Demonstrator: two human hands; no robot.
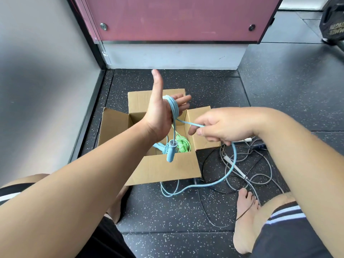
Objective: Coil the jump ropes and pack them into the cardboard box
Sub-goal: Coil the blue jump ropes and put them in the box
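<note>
**A:** Dark speckled floor [167, 211], and the cardboard box [167, 170] sits open on it, flaps spread, right under the hands.

**B:** The left hand [160, 112] is up over the box, fingers straight, thumb pointing away, with the blue jump rope [174, 108] wound in loops round the palm.

**A:** The right hand [223, 127] is beside it, thumb and fingers pinching that same rope. It's taut between the hands, and the slack trails to the floor.

**B:** There's a tangle of grey and black ropes [247, 170] right of the box. A green jump rope [181, 144] lies inside. A blue handle [170, 152] dangles below the left wrist.
</note>
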